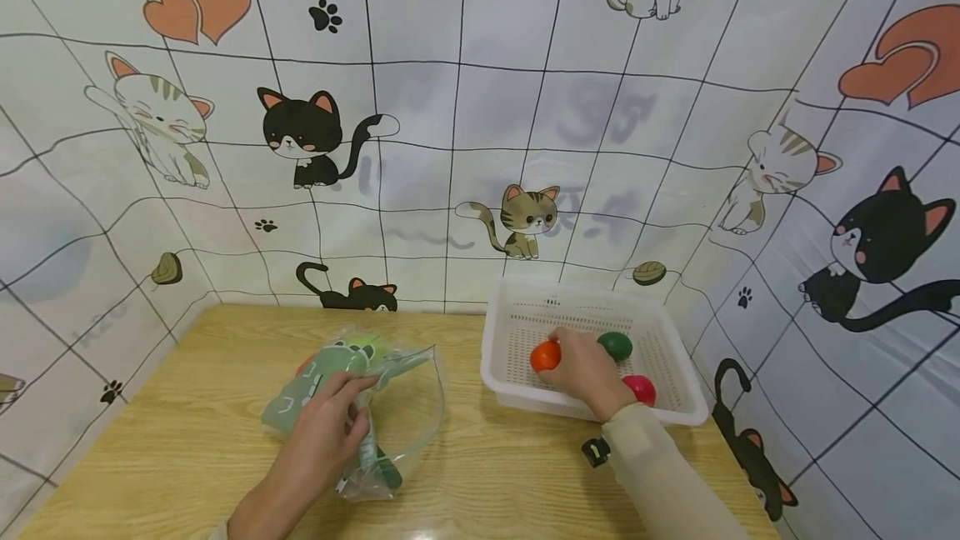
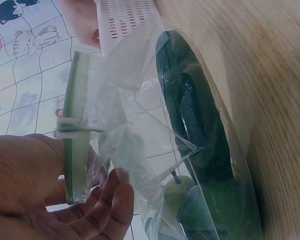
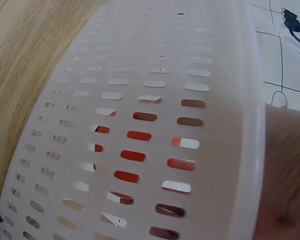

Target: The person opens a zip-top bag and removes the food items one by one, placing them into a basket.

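My left hand (image 1: 330,423) pinches the upper edge of a clear slider bag (image 1: 318,386) with a green cartoon animal print. Its green slider strip (image 2: 76,125) lies against the thumb in the left wrist view. Inside the bag are a long dark green cucumber (image 2: 192,105) and a light green round thing with a stem (image 2: 176,192). Over in the white basket (image 1: 517,394), my right hand (image 1: 585,367) grips an orange round fruit (image 1: 544,356). The basket wall mostly hides these fingers in the right wrist view.
Beside the right hand in the basket lie a dark green oval thing (image 1: 616,346) and a pinkish-red round thing (image 1: 641,389). The wooden table (image 1: 480,482) meets a cat-print cloth (image 1: 420,107) at the back and sides.
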A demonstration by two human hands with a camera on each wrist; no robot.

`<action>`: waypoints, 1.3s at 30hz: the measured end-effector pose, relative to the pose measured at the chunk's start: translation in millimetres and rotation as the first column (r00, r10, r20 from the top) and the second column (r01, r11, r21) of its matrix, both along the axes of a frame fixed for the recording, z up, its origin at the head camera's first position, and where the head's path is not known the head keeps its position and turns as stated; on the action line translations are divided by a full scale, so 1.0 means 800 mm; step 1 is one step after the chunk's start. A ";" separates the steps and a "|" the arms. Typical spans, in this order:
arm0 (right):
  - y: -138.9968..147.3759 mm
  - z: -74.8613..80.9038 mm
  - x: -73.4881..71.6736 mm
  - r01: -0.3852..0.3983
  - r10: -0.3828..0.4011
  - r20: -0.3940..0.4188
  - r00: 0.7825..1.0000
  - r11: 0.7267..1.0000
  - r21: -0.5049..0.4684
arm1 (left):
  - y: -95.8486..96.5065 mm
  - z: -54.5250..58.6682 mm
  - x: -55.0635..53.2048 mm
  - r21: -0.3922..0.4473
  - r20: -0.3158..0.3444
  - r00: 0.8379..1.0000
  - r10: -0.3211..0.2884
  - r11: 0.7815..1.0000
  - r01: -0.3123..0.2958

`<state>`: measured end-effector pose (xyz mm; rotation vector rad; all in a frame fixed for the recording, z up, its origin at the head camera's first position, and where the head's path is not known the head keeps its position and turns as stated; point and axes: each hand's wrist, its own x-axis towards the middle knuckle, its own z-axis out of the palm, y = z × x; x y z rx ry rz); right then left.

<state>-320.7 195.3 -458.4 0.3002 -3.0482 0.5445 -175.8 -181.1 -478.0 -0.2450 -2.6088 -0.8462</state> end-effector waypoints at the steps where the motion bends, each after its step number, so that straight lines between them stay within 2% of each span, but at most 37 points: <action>1: 0.000 0.000 -0.001 0.000 0.000 0.006 1.000 1.000 0.002 | 0.000 0.000 0.000 -0.004 0.001 1.000 0.001 1.000 -0.001; 7: 0.004 0.002 -0.004 0.011 -0.011 0.039 0.999 1.000 -0.014 | 0.002 0.000 0.000 -0.016 -0.007 1.000 0.002 1.000 -0.002; 15: 0.002 0.011 -0.004 0.016 -0.016 0.014 1.000 0.999 -0.031 | 0.004 0.001 -0.001 -0.020 0.001 1.000 -0.006 1.000 0.006; 21: -0.012 0.017 0.019 -0.037 0.021 -0.126 0.992 0.991 -0.127 | 0.004 0.000 -0.001 -0.044 -0.007 1.000 0.000 0.999 -0.001; 25: -0.027 0.020 0.040 -0.100 0.053 -0.257 0.965 0.979 -0.175 | 0.005 -0.001 -0.001 -0.060 0.022 1.000 0.008 0.998 -0.007; 28: -0.040 0.019 0.057 -0.189 0.106 -0.384 0.917 0.964 -0.186 | 0.006 -0.002 0.000 -0.071 0.044 0.999 0.011 0.997 -0.007; 30: -0.049 0.018 0.069 -0.293 0.175 -0.474 0.863 0.937 -0.187 | 0.006 -0.003 0.000 -0.080 0.047 0.999 0.010 0.997 -0.006; 31: -0.054 0.017 0.075 -0.360 0.222 -0.515 0.828 0.915 -0.183 | 0.006 -0.003 0.000 -0.083 0.044 0.999 0.007 0.997 -0.003; 33: -0.066 0.013 0.086 -0.507 0.340 -0.581 0.740 0.849 -0.150 | 0.006 -0.004 0.000 -0.089 0.045 0.999 0.003 0.996 0.001; 36: -0.088 0.007 0.104 -0.675 0.511 -0.600 0.616 0.735 -0.068 | 0.007 -0.006 0.000 -0.089 0.045 0.999 -0.008 0.996 0.012; 38: -0.105 0.003 0.115 -0.730 0.592 -0.573 0.566 0.684 -0.014 | 0.007 -0.007 -0.001 -0.083 0.031 0.999 -0.023 0.996 0.025; 39: -0.114 0.001 0.120 -0.743 0.622 -0.557 0.550 0.669 0.013 | 0.007 -0.008 -0.001 -0.076 0.021 0.999 -0.033 0.997 0.035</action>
